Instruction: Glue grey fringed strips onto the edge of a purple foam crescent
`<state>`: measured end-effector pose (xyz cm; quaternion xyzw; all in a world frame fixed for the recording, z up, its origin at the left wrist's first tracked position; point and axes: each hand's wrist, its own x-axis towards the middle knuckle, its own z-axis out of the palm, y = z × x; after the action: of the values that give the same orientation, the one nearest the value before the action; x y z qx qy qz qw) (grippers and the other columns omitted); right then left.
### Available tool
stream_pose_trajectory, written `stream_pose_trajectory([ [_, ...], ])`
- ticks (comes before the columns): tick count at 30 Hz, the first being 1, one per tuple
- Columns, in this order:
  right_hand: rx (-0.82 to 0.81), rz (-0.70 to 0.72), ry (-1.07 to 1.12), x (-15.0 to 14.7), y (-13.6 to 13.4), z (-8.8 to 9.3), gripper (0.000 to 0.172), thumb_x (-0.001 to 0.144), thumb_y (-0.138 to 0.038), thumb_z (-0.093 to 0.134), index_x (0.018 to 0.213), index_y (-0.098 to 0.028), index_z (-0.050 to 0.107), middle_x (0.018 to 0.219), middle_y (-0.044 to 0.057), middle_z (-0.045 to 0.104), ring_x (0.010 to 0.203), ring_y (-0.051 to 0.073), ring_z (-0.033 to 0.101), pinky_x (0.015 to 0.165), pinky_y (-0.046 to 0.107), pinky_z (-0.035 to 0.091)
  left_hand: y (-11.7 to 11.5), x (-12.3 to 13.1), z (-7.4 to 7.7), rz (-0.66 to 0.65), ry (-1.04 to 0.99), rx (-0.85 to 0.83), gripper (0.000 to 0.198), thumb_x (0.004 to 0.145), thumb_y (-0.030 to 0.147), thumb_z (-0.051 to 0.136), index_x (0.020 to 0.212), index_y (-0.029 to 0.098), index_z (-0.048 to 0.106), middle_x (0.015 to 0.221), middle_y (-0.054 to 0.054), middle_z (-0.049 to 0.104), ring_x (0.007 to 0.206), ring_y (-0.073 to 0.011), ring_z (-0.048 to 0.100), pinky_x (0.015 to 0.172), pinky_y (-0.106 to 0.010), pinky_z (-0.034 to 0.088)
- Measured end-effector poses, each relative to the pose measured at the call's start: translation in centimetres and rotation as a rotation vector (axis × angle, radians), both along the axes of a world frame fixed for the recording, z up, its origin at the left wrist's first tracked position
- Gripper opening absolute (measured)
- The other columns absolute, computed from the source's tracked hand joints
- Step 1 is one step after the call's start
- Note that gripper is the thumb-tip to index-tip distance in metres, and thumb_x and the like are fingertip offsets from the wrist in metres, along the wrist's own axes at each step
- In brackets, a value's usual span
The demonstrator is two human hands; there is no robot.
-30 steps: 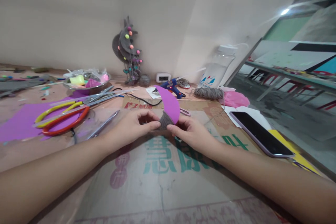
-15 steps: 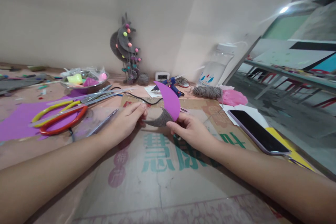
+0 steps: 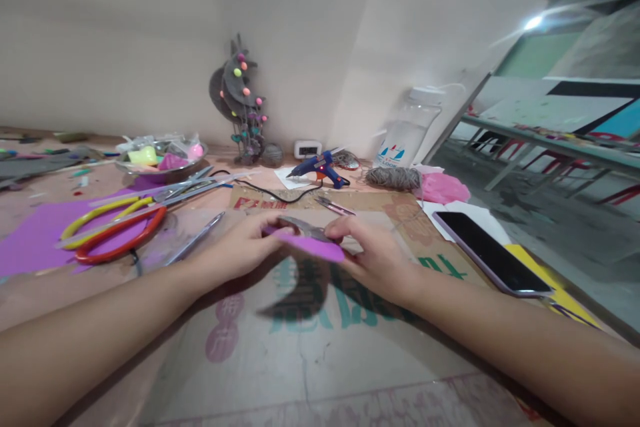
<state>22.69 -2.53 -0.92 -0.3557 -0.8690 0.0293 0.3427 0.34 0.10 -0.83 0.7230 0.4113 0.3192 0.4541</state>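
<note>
Between my two hands is a purple crescent cutout (image 3: 315,247), partly wrapped in grey yarn (image 3: 306,227). It is tilted nearly edge-on, with the purple side toward me and the grey part behind. My left hand (image 3: 253,240) pinches its left end, and my right hand (image 3: 367,253) grips its right end between thumb and fingers. The crescent is held above the cardboard sheet (image 3: 240,373) and casts a curved shadow on it. Just beyond my hands lie small thread snips (image 3: 336,206) and a blue hot glue gun (image 3: 320,169).
Red-and-yellow scissors (image 3: 120,227) lie on purple sheets (image 3: 30,233) at left, near a pen (image 3: 197,237) and a metal bowl (image 3: 165,173). A bottle (image 3: 407,130), grey yarn skein (image 3: 393,177) and phone (image 3: 490,253) stand or lie at right. A yarn-covered moon ornament (image 3: 240,100) is at the back.
The crescent has turned from standing upright to lying nearly edge-on, lower between my hands. My left hand has shifted slightly right, and the glue gun and snips are now uncovered.
</note>
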Motion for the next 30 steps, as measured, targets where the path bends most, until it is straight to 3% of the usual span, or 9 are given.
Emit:
stream_pose_trajectory([
  [4,0.136,0.096,-0.203,0.1,0.1,-0.2,0.010,0.089,-0.016,0.045,0.093,-0.019,0.053,0.090,0.007,0.067,0.084,0.017,0.061,0.071,0.029,0.048,0.1,-0.2,0.3,-0.051,-0.077,-0.060,0.021,0.080,0.032,0.052,0.070,0.020,0.066,0.075,-0.002,0.069,0.071,-0.0174,0.060,0.064,-0.025,0.044],
  [7,0.163,0.101,-0.261,-0.5,0.0,0.0,0.014,0.090,-0.015,0.041,0.094,-0.019,0.054,0.089,0.006,0.067,0.081,0.017,0.060,0.070,0.029,0.047,0.1,-0.2,0.3,-0.041,0.003,-0.032,0.030,0.081,0.039,0.054,0.063,0.018,0.065,0.065,-0.002,0.066,0.061,-0.0157,0.057,0.055,-0.024,0.041],
  [11,0.095,0.051,-0.183,-0.9,-0.2,-0.1,0.012,0.089,-0.018,0.047,0.101,-0.019,0.051,0.093,0.006,0.064,0.084,0.017,0.058,0.072,0.029,0.046,0.2,0.0,0.0,0.100,0.063,-0.026,0.032,0.080,0.042,0.055,0.059,0.017,0.059,0.056,0.001,0.057,0.051,-0.0118,0.048,0.048,-0.022,0.033],
  [15,-0.027,-0.087,-0.031,-0.8,-0.3,-0.3,0.007,0.087,-0.020,0.049,0.095,-0.019,0.049,0.080,0.003,0.057,0.066,0.014,0.051,0.060,0.027,0.042,0.4,-0.2,-0.3,0.155,0.083,0.003,0.040,0.082,0.049,0.052,0.057,0.017,0.054,0.054,0.002,0.052,0.052,-0.0115,0.046,0.050,-0.023,0.033],
  [20,-0.280,-0.103,0.084,-0.8,0.3,-0.2,0.050,0.088,-0.022,0.051,0.135,-0.023,0.035,0.116,0.008,0.059,0.063,0.010,0.052,0.063,0.027,0.046,0.4,-0.3,-0.2,0.145,0.095,-0.011,0.041,0.081,0.052,0.051,0.059,0.018,0.054,0.052,0.002,0.050,0.049,-0.0120,0.045,0.048,-0.023,0.032],
  [22,-0.360,-0.116,0.070,-0.8,0.7,-0.1,0.041,0.087,-0.025,0.053,0.127,-0.023,0.047,0.107,0.004,0.065,0.064,0.011,0.055,0.063,0.026,0.046,0.3,-0.2,-0.2,0.157,0.084,-0.003,0.040,0.081,0.051,0.052,0.058,0.018,0.054,0.051,0.002,0.049,0.048,-0.0113,0.044,0.046,-0.023,0.031],
  [24,-0.373,-0.131,0.038,-0.8,0.8,0.1,0.020,0.087,-0.027,0.054,0.104,-0.022,0.064,0.092,0.002,0.069,0.072,0.013,0.060,0.067,0.027,0.047,0.3,-0.2,-0.2,0.173,0.070,0.000,0.040,0.081,0.050,0.053,0.057,0.018,0.054,0.051,0.003,0.049,0.047,-0.0105,0.043,0.044,-0.022,0.030],
  [26,-0.349,-0.133,0.045,-0.7,0.6,0.3,0.016,0.088,-0.028,0.053,0.088,-0.022,0.068,0.085,0.001,0.071,0.077,0.015,0.063,0.071,0.027,0.047,0.3,-0.2,-0.3,0.186,0.058,-0.004,0.040,0.081,0.050,0.053,0.058,0.018,0.054,0.050,0.003,0.048,0.046,-0.0103,0.043,0.044,-0.022,0.030],
  [30,-0.247,-0.054,0.057,-0.8,-0.6,0.7,0.020,0.091,-0.029,0.050,0.095,-0.023,0.069,0.082,0.002,0.072,0.072,0.014,0.064,0.067,0.025,0.047,0.6,-0.3,-0.6,0.211,0.040,0.023,0.040,0.082,0.050,0.051,0.060,0.017,0.056,0.054,0.001,0.052,0.050,-0.0115,0.046,0.046,-0.022,0.034],
])
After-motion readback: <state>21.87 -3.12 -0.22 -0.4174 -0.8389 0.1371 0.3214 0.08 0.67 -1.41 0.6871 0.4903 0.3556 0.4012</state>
